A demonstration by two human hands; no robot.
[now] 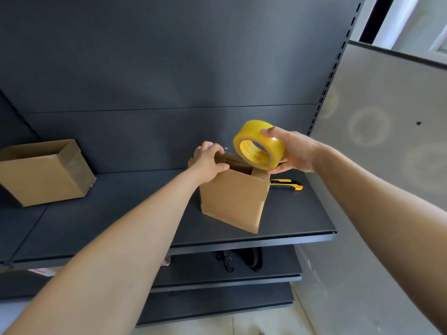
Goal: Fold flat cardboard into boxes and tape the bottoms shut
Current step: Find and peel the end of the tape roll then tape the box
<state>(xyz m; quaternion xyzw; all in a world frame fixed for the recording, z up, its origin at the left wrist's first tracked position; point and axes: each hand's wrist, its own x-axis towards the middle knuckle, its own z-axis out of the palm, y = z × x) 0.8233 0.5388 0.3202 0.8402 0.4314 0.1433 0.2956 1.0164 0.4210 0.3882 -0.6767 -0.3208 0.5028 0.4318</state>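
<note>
**Left grip on the box rim, right grip round the tape**

Left grip (209, 160) has its fingers curled over the far top edge of the small cardboard box (232, 199), holding it on the dark shelf (121, 213) at the centre of the frame. Right grip (294, 151) is closed on the yellow tape roll (251, 134), with one digit on top of the roll and the others beneath, just above the box's open top at centre right.

Reddish print runs round the inside of the roll's core, too small to read. No label or writing shows on either box.

The small box looks tilted, and one flap stands up at its right corner. Its inside is mostly hidden by the left grip and the roll. Whether any tape end is pulled free cannot be told.

Behind the box, at right, lies a yellow and black utility knife (287, 184), its left end hidden by the box. At the left edge, a second open cardboard box (46, 172) sits on the same shelf, cut off by the frame. On the shelf below, dark straps (251, 259) and a scrap of red and white print are half hidden and hard to identify.
</note>
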